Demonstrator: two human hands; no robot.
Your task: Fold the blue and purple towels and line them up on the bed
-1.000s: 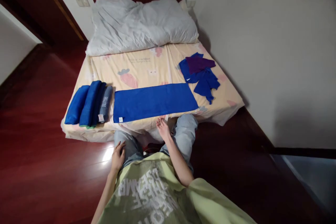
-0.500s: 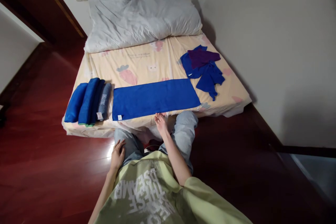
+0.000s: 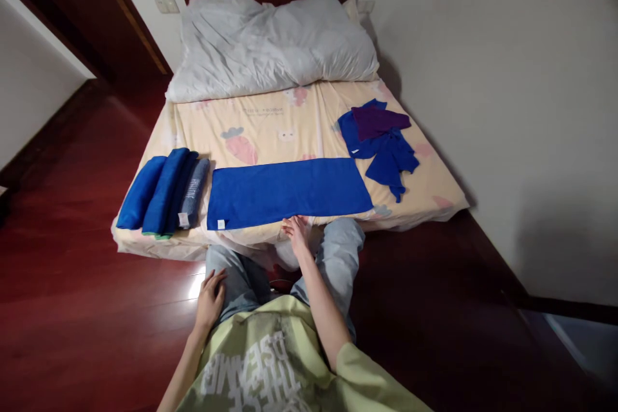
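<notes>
A blue towel (image 3: 290, 192) lies flat across the front part of the bed, a white tag at its near left corner. At its near edge is my right hand (image 3: 295, 232), fingers apart and holding nothing. My left hand (image 3: 211, 296) rests on my left thigh with its fingers spread. Left of the flat towel sit folded or rolled towels: a blue one (image 3: 143, 193), a darker blue one (image 3: 168, 192) and a grey-blue one (image 3: 194, 194) with a tag. To the right, a purple cloth (image 3: 379, 122) lies on crumpled blue cloths (image 3: 392, 158).
A large white quilt or pillow (image 3: 275, 45) lies across the head of the bed (image 3: 439, 196). A wall (image 3: 483, 109) runs along the right side. My legs are against the bed's front edge, above a dark red floor (image 3: 96, 309).
The camera view has shifted slightly, so the bed appears lower. My right hand stays near the towel's near edge, its fingers a little further left. The towels have not visibly moved.
</notes>
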